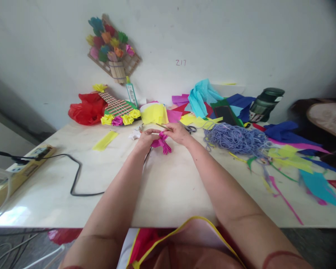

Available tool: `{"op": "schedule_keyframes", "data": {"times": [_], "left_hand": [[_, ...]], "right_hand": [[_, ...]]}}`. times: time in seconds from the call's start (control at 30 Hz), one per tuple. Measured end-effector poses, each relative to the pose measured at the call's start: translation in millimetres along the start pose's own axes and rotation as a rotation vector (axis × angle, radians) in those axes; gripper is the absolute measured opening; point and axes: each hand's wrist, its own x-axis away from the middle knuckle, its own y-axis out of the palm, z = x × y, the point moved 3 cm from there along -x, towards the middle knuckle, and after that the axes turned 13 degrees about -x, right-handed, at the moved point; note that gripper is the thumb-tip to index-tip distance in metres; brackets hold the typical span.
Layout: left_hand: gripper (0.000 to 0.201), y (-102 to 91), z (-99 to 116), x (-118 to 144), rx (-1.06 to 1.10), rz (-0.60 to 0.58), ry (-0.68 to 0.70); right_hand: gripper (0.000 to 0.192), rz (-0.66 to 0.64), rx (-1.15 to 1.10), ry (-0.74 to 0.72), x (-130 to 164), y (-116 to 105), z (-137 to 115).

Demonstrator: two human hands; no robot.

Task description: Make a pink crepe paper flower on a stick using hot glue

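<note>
Over the middle of the table, my left hand (148, 139) pinches a gathered piece of magenta crepe paper (164, 145), whose pleated end hangs down between my hands. My right hand (179, 133) is closed around a thin brown stick (164, 127) that points left across the top of the paper. The right fingertips meet the paper as well, though their exact grip is too small to make out. Just left of my left hand lies a small white object (134, 134). Scissors (190, 129) rest behind my right wrist, and a yellow paper strip (105, 140) lies further left.
A tangled heap of blue-grey yarn (236, 139) and scattered paper scraps cover the right side. A flower-trimmed craft (117, 107), glue bottle (131, 93) and dark green jar (266, 104) stand along the wall. A power strip (30, 168) sits left, its black cable (78, 168) crossing the table.
</note>
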Motion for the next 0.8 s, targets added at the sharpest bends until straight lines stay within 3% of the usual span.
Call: {"op": "schedule_keyframes", "data": {"times": [0.5, 0.8], "left_hand": [[0.009, 5.7, -0.4, 1.4, 0.095, -0.067, -0.049], [0.022, 8.2, 5.6, 9.4, 0.058, -0.141, -0.079]], "right_hand": [[0.012, 0.082, 0.08, 0.058, 1.0, -0.5, 7.2], [0.011, 0.134, 0.13, 0.097, 1.2, -0.9, 3.4]]}}
